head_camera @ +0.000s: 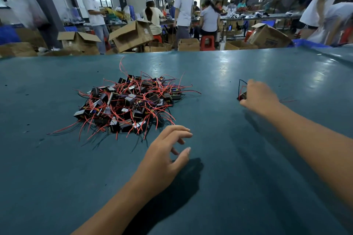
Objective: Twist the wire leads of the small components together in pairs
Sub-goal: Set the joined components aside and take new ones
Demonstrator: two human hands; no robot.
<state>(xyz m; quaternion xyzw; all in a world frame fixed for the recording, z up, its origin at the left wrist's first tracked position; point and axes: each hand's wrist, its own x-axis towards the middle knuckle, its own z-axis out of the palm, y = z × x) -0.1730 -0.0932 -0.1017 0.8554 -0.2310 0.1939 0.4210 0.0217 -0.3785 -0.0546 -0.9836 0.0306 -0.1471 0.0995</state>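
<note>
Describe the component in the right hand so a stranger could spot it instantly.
Start at the teal table, then pass right of the pile of black components with red leads. The right hand holds one component, alone, away from the pile, its dark lead arching upward.

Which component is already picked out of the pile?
The lone component gripped by the right hand, far right of the pile; the left hand holds nothing.

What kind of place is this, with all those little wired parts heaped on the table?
Most likely a factory assembly floor. A pile of small components with red wire leads lies on a long green worktable, open cardboard boxes stand on the floor, and other workers sit at benches behind.
</note>
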